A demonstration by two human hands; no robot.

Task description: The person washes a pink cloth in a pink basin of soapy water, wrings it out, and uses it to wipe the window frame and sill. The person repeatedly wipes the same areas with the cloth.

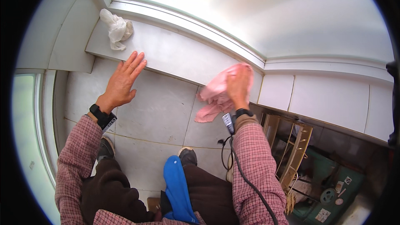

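Note:
My right hand (239, 86) presses on a pink cloth (215, 90) at the right end of a white tiled ledge (175, 50). Part of the cloth hangs over the ledge's front edge, and the hand looks slightly blurred. My left hand (123, 82) is empty, its fingers stretched towards the ledge's front edge at the left. Just beyond those fingertips a knotted white plastic bag (117, 29) with something light brown inside lies on the ledge. Both wrists wear black bands with small devices, and a cable runs along the right sleeve.
Behind the ledge runs a white window frame (187, 22) with frosted glass. At the right stand a gold-coloured metal rack (295, 156) and a green case or machine (325, 187). A blue cloth item (178, 187) hangs between my legs above the tiled floor (150, 106).

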